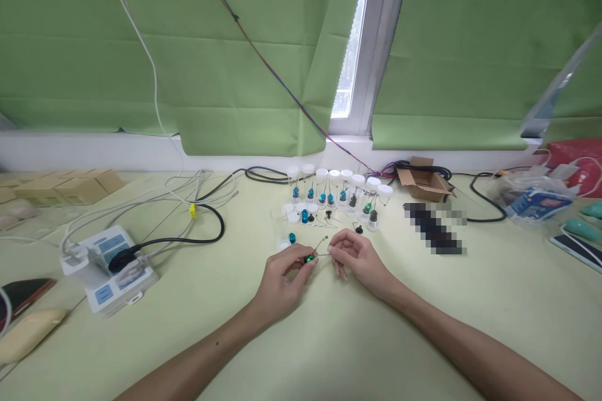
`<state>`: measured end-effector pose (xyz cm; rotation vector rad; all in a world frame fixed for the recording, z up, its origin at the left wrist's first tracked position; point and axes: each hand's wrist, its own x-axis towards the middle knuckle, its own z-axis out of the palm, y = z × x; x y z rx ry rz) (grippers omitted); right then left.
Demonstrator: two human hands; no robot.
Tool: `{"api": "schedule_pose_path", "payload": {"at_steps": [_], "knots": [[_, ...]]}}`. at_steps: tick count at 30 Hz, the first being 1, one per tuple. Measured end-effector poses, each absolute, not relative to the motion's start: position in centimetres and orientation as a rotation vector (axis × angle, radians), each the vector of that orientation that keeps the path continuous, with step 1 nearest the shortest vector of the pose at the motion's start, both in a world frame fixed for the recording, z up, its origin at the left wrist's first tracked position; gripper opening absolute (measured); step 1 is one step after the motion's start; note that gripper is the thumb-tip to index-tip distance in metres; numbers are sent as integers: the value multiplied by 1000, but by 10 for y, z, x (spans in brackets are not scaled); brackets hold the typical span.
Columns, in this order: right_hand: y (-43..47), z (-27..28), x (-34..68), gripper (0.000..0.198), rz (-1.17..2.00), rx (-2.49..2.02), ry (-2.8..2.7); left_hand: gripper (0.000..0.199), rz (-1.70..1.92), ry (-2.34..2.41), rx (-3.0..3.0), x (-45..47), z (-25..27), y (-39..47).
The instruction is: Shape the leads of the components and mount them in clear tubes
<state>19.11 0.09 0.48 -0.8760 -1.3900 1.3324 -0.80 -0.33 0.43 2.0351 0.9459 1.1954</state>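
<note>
Between the fingertips of my left hand is a small shiny green metallic part, with a thin bent wire rising from it. My right hand is just to the right, thumb and finger pinched on the end of a thin straight rod that reaches toward the green part. Whether the rod enters the part is too small to tell. Beyond the hands stand several clear vials with white caps, holding blue, green or dark parts with wires. Loose blue parts and small black parts lie in front of them.
A power strip with plugs and tangled cables occupies the left. Small tan boxes sit at the far left. An open cardboard box, a pixelated dark patch, a plastic bag and a phone are rightward.
</note>
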Motion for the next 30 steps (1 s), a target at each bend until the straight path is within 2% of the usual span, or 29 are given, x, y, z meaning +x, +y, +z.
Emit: {"api": "schedule_pose_path", "payload": {"at_steps": [17, 30], "knots": [[-1, -1, 191, 23, 1213, -899, -1500, 13, 1166, 971, 1924, -7, 8, -3], [-1, -6, 192, 35, 1288, -921, -1522, 13, 1156, 972, 2008, -8, 4, -2]]}}
